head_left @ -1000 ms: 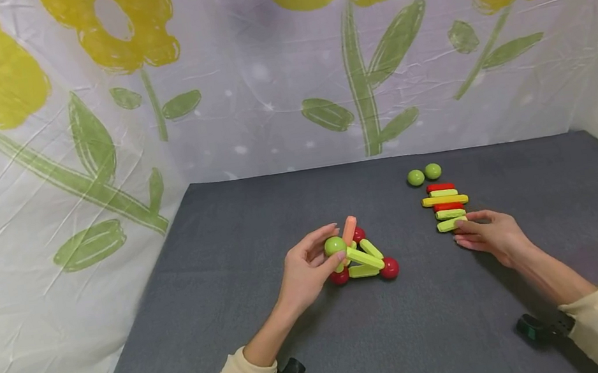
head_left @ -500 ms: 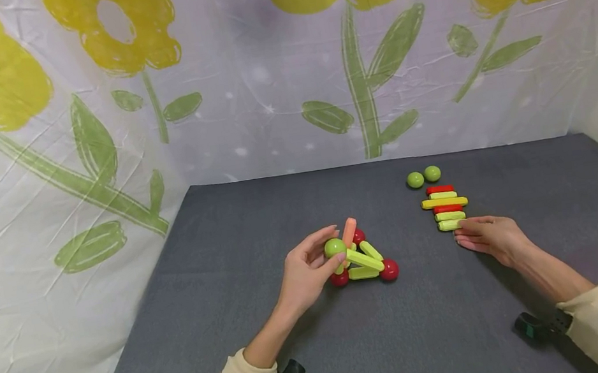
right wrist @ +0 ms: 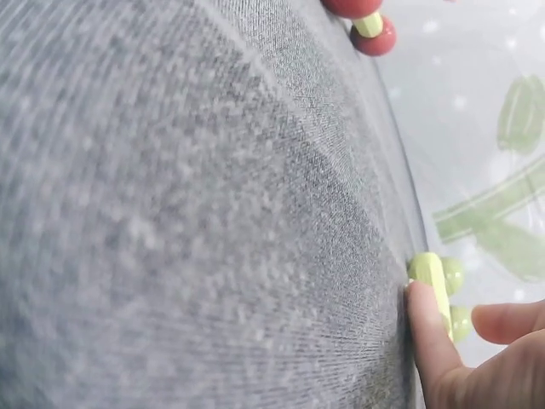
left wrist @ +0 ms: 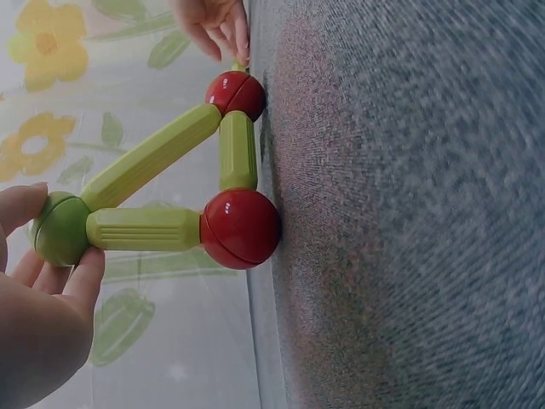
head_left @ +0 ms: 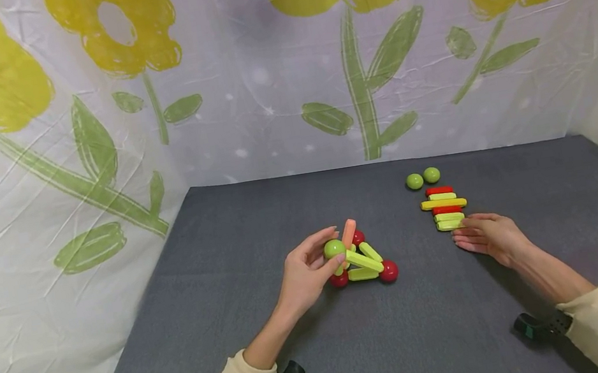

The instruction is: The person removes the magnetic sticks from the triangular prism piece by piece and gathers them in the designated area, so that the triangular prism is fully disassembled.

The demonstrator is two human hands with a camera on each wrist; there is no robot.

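Observation:
My left hand (head_left: 308,267) pinches a green ball (left wrist: 61,228) between thumb and fingers, at the raised corner of a frame of magnetic sticks and balls. Yellow-green sticks (left wrist: 145,229) run from it down to red balls (head_left: 388,271) on the dark table. An orange stick (head_left: 349,232) slants up behind it. At the right, my right hand (head_left: 489,238) touches the nearest yellow-green stick (head_left: 447,225) of a row. In the right wrist view a straight finger (right wrist: 430,328) lies along that stick's side, with the thumb (right wrist: 502,322) standing apart from it.
Behind that stick lie another yellow-green one (head_left: 447,217), red sticks (head_left: 439,191) and a longer yellow stick (head_left: 443,203), roughly parallel. Two loose green balls (head_left: 415,181) sit beyond the row. A flower-printed cloth (head_left: 257,102) hangs behind the table (head_left: 232,357).
The nearest stick in the row has turned from slanted to level and moved up against its neighbour, with my right hand shifting slightly along. My left hand stays on the green ball.

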